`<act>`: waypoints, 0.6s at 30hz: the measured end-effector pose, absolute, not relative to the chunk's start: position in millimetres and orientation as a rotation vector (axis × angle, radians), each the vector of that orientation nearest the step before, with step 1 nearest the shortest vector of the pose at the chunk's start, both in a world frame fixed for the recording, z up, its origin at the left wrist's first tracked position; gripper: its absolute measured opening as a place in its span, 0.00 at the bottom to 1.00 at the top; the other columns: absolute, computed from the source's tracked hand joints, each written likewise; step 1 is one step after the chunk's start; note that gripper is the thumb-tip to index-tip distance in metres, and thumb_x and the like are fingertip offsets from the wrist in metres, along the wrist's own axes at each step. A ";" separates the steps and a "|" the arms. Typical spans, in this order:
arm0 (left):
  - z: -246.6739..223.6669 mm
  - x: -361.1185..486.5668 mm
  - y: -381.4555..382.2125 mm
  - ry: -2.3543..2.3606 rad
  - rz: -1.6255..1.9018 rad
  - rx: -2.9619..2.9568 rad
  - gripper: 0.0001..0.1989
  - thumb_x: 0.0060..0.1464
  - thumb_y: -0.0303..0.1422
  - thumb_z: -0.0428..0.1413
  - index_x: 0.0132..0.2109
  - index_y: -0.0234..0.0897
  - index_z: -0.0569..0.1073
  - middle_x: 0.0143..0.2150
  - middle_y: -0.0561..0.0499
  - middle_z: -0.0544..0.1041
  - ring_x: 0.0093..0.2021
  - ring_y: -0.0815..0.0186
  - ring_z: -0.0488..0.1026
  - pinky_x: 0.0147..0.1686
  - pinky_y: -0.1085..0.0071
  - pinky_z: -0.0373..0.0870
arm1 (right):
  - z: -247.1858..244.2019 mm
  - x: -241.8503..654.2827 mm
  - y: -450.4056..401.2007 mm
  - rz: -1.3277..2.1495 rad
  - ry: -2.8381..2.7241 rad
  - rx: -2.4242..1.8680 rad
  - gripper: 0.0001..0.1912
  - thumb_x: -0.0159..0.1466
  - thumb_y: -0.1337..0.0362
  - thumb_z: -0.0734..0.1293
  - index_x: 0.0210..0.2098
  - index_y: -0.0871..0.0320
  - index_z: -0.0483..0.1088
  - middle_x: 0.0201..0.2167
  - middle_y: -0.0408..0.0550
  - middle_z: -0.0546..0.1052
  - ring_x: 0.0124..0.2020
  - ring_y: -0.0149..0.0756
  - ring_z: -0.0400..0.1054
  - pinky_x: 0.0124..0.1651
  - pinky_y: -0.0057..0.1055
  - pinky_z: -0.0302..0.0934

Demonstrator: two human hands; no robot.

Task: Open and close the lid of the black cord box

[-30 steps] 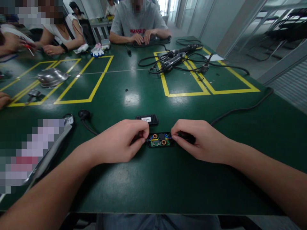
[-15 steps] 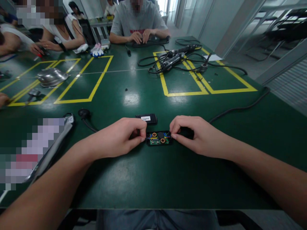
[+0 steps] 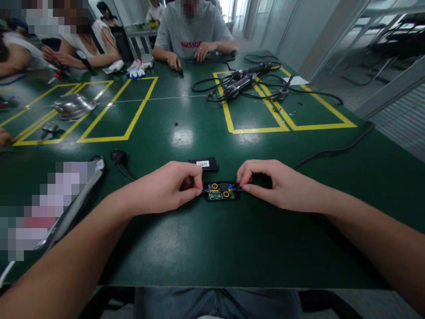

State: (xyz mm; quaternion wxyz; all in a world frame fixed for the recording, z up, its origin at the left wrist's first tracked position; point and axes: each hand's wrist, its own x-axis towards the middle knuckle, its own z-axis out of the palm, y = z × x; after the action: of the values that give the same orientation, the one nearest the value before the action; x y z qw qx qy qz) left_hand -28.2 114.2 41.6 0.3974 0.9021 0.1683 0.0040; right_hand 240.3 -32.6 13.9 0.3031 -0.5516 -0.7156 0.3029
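On the green table (image 3: 199, 248) in front of us lies a small black box (image 3: 222, 200), uncovered, its circuit board (image 3: 217, 194) facing up. At the box's left end our left hand (image 3: 172, 186) pinches the left cord (image 3: 127, 175), thumb against fingertip; at its right end our right hand (image 3: 275, 184) pinches the right cord (image 3: 327, 153) likewise. Just beyond the box sits a labelled lid (image 3: 212, 165); left of it, a plug (image 3: 117, 156). Farther beyond it we see a shiny metal piece (image 3: 73, 107) to the left, corded tools (image 3: 244, 82) slightly right, and a seated person (image 3: 195, 31) behind.
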 end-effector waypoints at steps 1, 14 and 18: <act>41.5 -28.7 114.4 0.427 0.008 2.284 0.05 0.63 0.31 0.59 0.38 0.37 0.77 0.33 0.54 0.79 0.30 0.69 0.73 0.32 0.73 0.66 | 14.3 240.3 -32.7 0.817 -1.897 -1.466 0.07 0.72 0.61 0.69 0.35 0.53 0.75 0.40 0.49 0.84 0.40 0.42 0.77 0.47 0.39 0.71; 42.4 -27.4 115.4 0.479 -0.036 2.277 0.05 0.62 0.32 0.60 0.38 0.37 0.78 0.30 0.55 0.79 0.27 0.70 0.73 0.28 0.75 0.65 | 15.2 237.9 -33.1 0.822 -1.897 -1.508 0.06 0.71 0.63 0.68 0.36 0.53 0.73 0.41 0.50 0.83 0.41 0.43 0.77 0.47 0.40 0.70; 43.5 -27.2 116.9 0.515 -0.067 2.274 0.07 0.61 0.36 0.61 0.37 0.37 0.79 0.28 0.55 0.79 0.25 0.69 0.72 0.26 0.75 0.65 | 12.5 238.8 -32.6 0.775 -1.934 -1.484 0.05 0.71 0.64 0.68 0.37 0.54 0.74 0.39 0.49 0.83 0.39 0.42 0.76 0.45 0.38 0.69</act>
State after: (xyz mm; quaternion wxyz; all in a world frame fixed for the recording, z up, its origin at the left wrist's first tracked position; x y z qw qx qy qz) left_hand -27.2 116.9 43.5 0.3938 0.8962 0.2028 -0.0264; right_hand 238.8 -32.6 12.5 0.2874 -0.5557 -0.7242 0.2902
